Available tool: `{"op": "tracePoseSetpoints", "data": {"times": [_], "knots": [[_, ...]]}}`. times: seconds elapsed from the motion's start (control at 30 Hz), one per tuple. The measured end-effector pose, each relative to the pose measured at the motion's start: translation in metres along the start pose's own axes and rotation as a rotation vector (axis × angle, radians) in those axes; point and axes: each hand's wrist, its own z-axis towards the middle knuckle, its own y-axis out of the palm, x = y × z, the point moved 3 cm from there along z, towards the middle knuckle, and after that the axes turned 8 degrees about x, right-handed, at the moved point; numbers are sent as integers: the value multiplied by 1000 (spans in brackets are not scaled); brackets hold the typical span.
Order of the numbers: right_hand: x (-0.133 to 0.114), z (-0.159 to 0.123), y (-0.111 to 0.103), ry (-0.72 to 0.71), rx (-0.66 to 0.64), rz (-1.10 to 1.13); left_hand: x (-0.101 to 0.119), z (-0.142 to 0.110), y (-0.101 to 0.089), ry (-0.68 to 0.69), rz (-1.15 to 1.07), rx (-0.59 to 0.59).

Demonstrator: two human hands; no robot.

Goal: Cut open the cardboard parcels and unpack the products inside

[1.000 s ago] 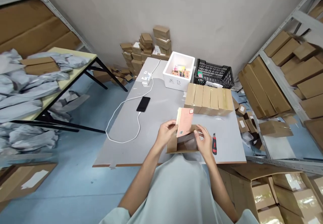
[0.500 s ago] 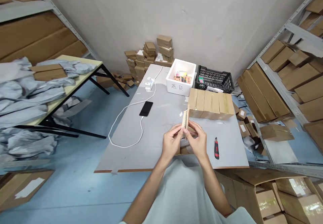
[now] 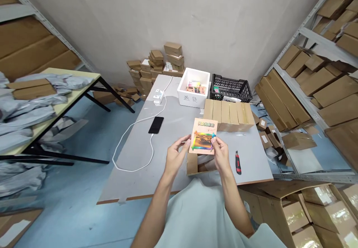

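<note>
I see left fingers [image 3: 186, 144], right fingers [image 3: 214, 142] pinched on rectangular peach paper booklet [image 3: 202, 140]; open brown cardboard box [image 3: 191, 164] at its six o'clock, slim red-black cutter [image 3: 238, 162] at four.

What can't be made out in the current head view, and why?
- Back of the book, head view: it faces away, hidden by the front cover.
- Small red writing on that cover, head view: too small to read.
- Far side of the open box, head view: behind the book.
- Lower front of the black crate, head view: behind cardboard boxes.
- White label, head view: cut off by the picture's lower-left corner.
</note>
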Motion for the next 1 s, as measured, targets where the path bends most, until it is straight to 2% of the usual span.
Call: {"op": "tracePoseSetpoints", "data": {"times": [0.1, 0.23, 0.33, 0.43, 0.47, 0.53, 0.63, 0.73, 0.8, 0.87, 0.9, 1.0], "knots": [[-1, 1, -2, 7, -26, 40, -1, -1, 4, -159, -124, -124], [2, 2, -1, 18, -44, -12, 4, -4, 17, -193, -169, -190], [4, 1, -6, -54, 65, -105, 5, -3, 21, -164, -166, -152], [-2, -7, -11, -256, 300, -288, 6, -1, 20, 1, -52, -28], [-4, -11, -10, -299, 328, -341, 7, -2, 20, 68, -3, 14], [-4, -17, -1, -307, 270, -383, 8, -5, 22, 197, 76, 69], [1, -23, 17, -242, 166, -342, 8, -15, 31, 419, 162, 87], [6, -20, 23, -214, 239, -344, 9, -31, 40, 661, 239, 96], [7, -15, 18, -195, 286, -353, 9, -40, 43, 756, 259, 44], [5, -9, 10, -186, 277, -339, 7, -41, 42, 756, 259, -21], [2, -6, 6, -186, 257, -324, 6, -37, 39, 714, 258, -20], [-5, -2, -2, -161, 166, -249, -1, -16, 22, 433, 200, 65]]}}
